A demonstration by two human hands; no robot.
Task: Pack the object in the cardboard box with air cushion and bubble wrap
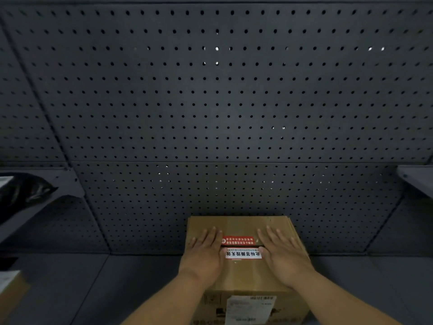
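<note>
A brown cardboard box stands on the dark table at the bottom centre, its top flaps folded shut. A red and white sticker spans the seam between the flaps. My left hand lies flat on the left part of the top, fingers spread. My right hand lies flat on the right part, fingers spread too. Both palms press on the flaps and hold nothing. A white shipping label is on the box's near side. The packed object, air cushion and bubble wrap are hidden.
A dark pegboard wall rises right behind the box. A shelf at the left carries a black bag. Another shelf edge shows at the right. A cardboard piece lies at the left table edge.
</note>
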